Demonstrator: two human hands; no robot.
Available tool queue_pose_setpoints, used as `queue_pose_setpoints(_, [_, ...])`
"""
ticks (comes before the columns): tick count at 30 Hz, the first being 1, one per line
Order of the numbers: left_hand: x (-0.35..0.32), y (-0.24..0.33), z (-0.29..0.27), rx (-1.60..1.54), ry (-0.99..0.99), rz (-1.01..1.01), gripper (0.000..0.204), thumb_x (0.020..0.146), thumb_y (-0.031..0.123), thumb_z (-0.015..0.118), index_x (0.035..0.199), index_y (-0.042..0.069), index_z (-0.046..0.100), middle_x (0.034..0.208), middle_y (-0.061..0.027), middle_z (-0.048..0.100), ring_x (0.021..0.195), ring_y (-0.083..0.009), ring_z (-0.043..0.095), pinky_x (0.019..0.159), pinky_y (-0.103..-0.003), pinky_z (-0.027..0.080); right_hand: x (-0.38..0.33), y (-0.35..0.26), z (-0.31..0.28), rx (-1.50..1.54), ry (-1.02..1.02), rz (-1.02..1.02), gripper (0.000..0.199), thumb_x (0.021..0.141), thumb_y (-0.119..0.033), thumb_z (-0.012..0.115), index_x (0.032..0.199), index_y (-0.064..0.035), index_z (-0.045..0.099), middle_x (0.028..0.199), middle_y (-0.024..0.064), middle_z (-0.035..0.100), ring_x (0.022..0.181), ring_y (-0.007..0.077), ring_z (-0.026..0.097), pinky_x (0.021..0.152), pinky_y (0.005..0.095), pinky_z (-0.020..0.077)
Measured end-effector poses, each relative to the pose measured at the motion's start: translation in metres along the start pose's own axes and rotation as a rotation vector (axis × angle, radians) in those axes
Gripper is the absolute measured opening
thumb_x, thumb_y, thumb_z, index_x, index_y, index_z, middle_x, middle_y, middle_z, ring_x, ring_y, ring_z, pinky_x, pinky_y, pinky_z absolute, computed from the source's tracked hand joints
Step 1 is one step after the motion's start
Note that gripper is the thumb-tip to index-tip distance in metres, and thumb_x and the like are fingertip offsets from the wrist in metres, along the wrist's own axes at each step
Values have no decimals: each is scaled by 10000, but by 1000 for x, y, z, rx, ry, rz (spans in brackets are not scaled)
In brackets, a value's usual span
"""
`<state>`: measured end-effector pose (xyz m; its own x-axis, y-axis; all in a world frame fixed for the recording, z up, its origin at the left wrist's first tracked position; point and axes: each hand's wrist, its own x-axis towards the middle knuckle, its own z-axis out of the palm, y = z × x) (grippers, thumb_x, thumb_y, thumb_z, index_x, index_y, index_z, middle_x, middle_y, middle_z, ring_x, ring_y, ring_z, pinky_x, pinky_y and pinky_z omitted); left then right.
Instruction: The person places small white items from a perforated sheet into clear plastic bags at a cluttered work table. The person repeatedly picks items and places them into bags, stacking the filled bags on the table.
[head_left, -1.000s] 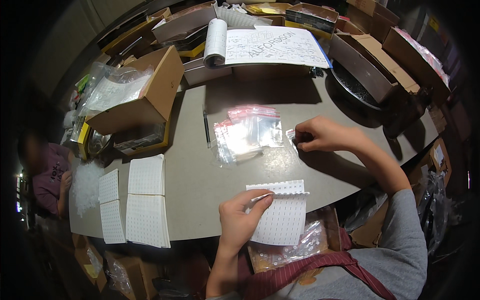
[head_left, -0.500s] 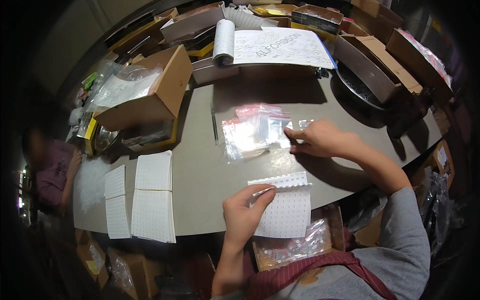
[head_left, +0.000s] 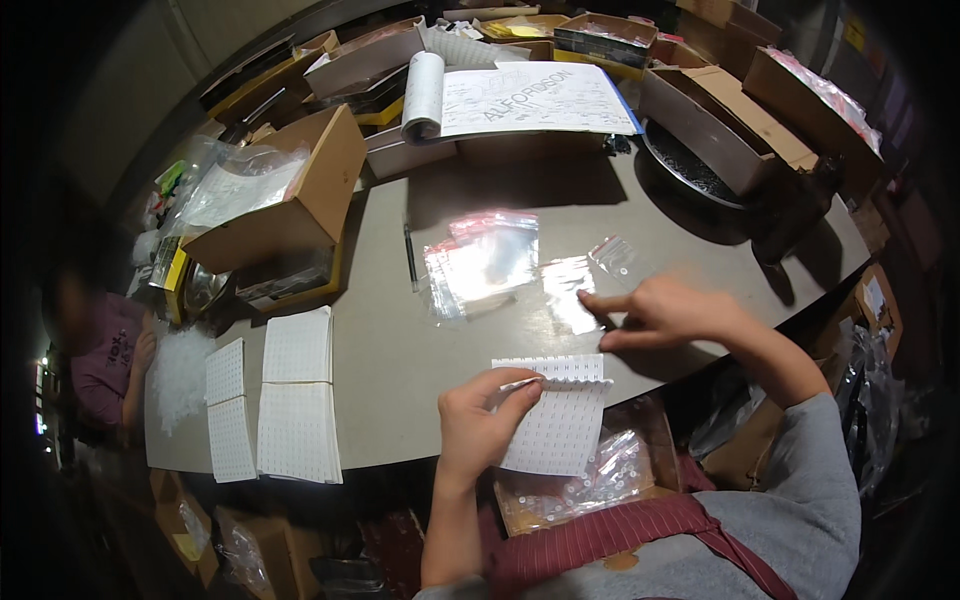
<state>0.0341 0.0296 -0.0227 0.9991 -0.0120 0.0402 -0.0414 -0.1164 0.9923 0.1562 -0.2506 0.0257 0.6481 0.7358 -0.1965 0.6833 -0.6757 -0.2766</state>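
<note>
My left hand [head_left: 470, 420] pinches a white sheet of small printed labels [head_left: 552, 432] between thumb and fingers, its top part bent over at the grip. The sheet is at the table's near edge. Ahead of it lies a single clear zip bag [head_left: 568, 288], flat and shiny. The outstretched index finger of my right hand [head_left: 668, 312] touches this bag's right side, the thumb held apart below. Just beyond is a smaller zip bag [head_left: 616, 258] with a small round piece inside. To the left sits a pile of clear zip bags [head_left: 490, 258] with red tops.
Two banded stacks of label sheets [head_left: 298, 400] lie at left, beside a heap of clear bags [head_left: 182, 375]. A pen [head_left: 410, 258] is near the pile. Cardboard boxes [head_left: 345, 170] and a clipboard [head_left: 540, 100] line the back. An open box [head_left: 600, 480] stands below the near edge.
My right hand has drawn one zip bag off the pile, toward me and slightly right. The small bag is now uncovered. My left hand keeps its hold on the label sheet.
</note>
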Motion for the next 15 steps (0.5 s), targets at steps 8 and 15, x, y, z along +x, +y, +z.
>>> queue_pose_setpoints(8, [6,1,-16,211,-438,479,196,743,52,823,937,76,818,891,-100,779,902,-250,729,1027,-419,497,9,-46,9,87,-82,-170,705,920,-348,650,1546,-97,444,820,165,728,746,372,700,678,472,529])
queue_pose_setpoints(15, [7,6,-10,225,-516,307,200,746,82,846,943,68,818,955,-87,789,982,-227,726,1060,-434,476,45,-35,-9,305,120,-30,309,910,-299,665,1132,-124,790,870,168,761,796,332,731,762,423,564])
